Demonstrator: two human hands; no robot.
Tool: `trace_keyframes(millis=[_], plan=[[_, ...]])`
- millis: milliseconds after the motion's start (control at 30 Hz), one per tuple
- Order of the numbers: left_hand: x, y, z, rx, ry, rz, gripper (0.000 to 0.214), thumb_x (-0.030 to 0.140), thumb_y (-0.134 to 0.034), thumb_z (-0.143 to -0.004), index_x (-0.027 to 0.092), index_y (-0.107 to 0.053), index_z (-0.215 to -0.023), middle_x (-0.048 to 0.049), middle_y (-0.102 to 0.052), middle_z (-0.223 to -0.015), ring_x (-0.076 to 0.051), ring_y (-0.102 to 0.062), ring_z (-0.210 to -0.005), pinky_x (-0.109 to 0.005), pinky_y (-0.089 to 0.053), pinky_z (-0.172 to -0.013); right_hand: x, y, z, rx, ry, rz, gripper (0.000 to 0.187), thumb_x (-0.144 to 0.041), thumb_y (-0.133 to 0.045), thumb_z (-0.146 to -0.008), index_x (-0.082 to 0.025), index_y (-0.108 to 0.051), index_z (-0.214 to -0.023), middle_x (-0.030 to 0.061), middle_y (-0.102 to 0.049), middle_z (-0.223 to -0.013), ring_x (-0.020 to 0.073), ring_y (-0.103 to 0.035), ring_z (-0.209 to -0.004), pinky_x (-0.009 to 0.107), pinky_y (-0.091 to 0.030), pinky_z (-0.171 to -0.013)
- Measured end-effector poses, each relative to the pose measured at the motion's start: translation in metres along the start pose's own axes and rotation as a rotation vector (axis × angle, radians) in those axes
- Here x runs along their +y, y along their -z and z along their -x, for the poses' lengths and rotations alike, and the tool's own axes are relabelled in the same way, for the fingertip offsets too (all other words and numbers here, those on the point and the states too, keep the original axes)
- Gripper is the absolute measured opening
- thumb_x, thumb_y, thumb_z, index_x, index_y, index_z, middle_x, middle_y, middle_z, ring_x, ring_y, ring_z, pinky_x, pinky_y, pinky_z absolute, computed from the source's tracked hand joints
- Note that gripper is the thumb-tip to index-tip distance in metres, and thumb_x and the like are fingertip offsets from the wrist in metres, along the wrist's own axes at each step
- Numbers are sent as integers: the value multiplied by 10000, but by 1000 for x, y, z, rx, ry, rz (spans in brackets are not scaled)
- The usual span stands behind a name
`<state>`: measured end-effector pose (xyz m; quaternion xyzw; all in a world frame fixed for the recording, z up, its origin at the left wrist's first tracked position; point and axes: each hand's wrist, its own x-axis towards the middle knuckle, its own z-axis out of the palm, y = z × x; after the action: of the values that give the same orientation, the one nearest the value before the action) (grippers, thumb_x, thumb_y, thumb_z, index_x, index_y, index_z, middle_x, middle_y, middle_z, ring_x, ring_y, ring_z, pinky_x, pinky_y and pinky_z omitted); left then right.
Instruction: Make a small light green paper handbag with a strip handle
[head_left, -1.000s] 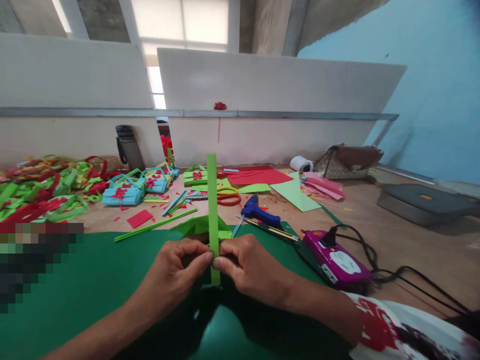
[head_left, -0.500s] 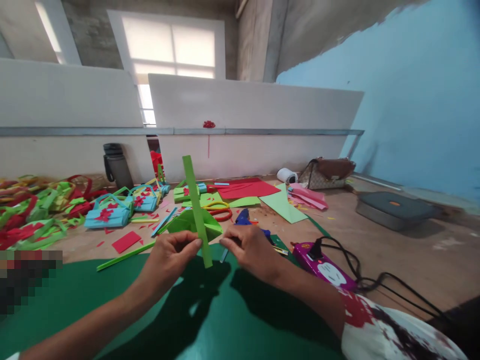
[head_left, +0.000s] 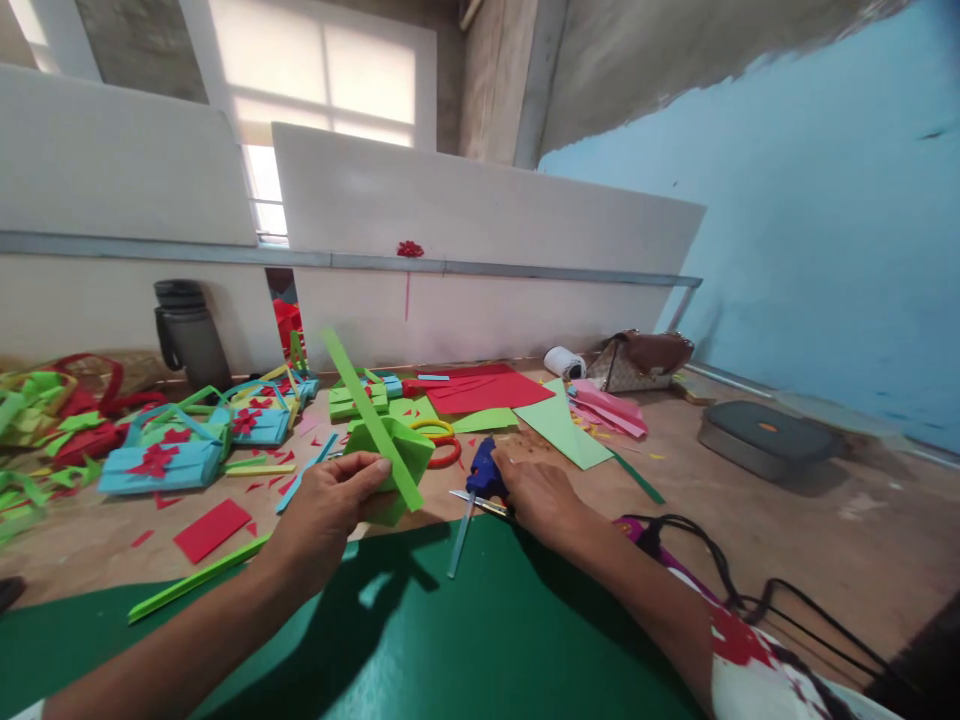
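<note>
My left hand (head_left: 326,505) is closed on a folded light-green paper piece (head_left: 401,450) with a long green strip (head_left: 360,400) sticking up and to the left from it, held above a dark green sheet (head_left: 450,640). My right hand (head_left: 536,490) reaches over the table and touches a blue glue gun (head_left: 484,477); its fingers curl around the gun's body. A clear glue stick (head_left: 459,545) pokes out toward me from the gun.
Red-handled scissors (head_left: 442,445) lie just beyond the green piece. Blue paper baskets (head_left: 161,460) and green and red paper scraps cover the left. Red and green sheets (head_left: 487,390), a dark bottle (head_left: 187,330), a handbag (head_left: 645,360), a grey box (head_left: 765,440) and black cables (head_left: 720,580) lie around.
My right hand let go of the green strip and moved right to the glue gun. My left hand kept the paper piece and tilted the strip leftward. The view turned right.
</note>
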<state>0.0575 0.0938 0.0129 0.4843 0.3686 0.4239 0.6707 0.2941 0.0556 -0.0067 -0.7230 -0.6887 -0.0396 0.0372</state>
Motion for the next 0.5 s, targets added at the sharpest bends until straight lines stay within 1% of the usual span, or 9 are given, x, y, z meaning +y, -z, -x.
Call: trace_keyframes(millis=[100, 133, 200, 267, 333, 400, 433, 467, 500], plan=[[0, 6, -3, 4, -4, 66, 256, 314, -714, -701, 96, -647, -819, -85, -704, -826, -197, -674, -778, -299, -529, -743, 2, 7, 1, 72, 30, -75, 412, -128, -583, -811, -136, -498, -1214, 122, -584, -1149, 240, -550, -1058, 388, -444, -896], [0, 8, -4, 16, -11, 82, 239, 304, -715, -701, 98, -642, -796, -81, -700, -814, -184, -670, -759, -292, -531, -734, 3, 12, 1, 115, 34, -105, 454, -78, -559, -792, -122, -479, -1236, 142, -583, -1165, 251, -528, -1102, 380, -416, -932], [3, 9, -3, 40, -25, 105, 208, 285, -715, -698, 105, -632, -763, -65, -689, -780, -162, -659, -727, -281, -536, -715, 5, 23, 0, 214, 22, -174, 454, -72, -468, -814, -110, -439, -1265, 163, -567, -1201, 256, -512, -1133, 378, -396, -949], [7, 10, -2, 63, -33, 115, 193, 271, -720, -689, 110, -629, -745, -55, -677, -748, -153, -649, -703, -277, -542, -688, 7, 35, -1, 291, 0, -254, 407, -151, -390, -870, -111, -403, -1275, 154, -588, -1168, 237, -577, -1036, 349, -456, -857], [11, 9, -1, 86, -34, 120, 191, 262, -730, -674, 110, -629, -732, -54, -672, -726, -153, -644, -679, -279, -548, -658, 7, 44, 0, 316, 19, -331, 368, -297, -457, -856, -140, -474, -1188, 99, -662, -972, 225, -635, -815, 310, -501, -677], [14, 10, -1, 106, -27, 124, 199, 262, -740, -657, 107, -631, -720, -60, -672, -716, -159, -645, -666, -287, -553, -647, 5, 49, 6, 376, 25, -498, 333, -399, -523, -806, -183, -568, -1055, 42, -669, -772, 217, -619, -654, 296, -480, -564], [15, 10, -2, 113, -21, 126, 206, 262, -746, -649, 103, -634, -718, -67, -676, -723, -164, -647, -669, -292, -555, -652, 3, 49, 12, 380, 10, -525, 308, -425, -539, -789, -199, -599, -990, 29, -662, -714, 213, -611, -614, 290, -472, -540], [16, 11, -2, 118, -15, 128, 214, 262, -751, -641, 99, -637, -719, -74, -680, -733, -167, -650, -675, -292, -556, -656, 0, 48, 20, 357, -10, -538, 298, -439, -563, -773, -206, -621, -950, 31, -668, -718, 212, -614, -612, 284, -475, -538], [16, 12, -4, 123, -9, 131, 221, 262, -755, -634, 95, -640, -723, -79, -684, -741, -166, -650, -677, -284, -555, -653, -3, 47, 30, 346, -28, -551, 270, -449, -590, -748, -212, -645, -865, 23, -661, -662, 199, -598, -544, 274, -465, -486]])
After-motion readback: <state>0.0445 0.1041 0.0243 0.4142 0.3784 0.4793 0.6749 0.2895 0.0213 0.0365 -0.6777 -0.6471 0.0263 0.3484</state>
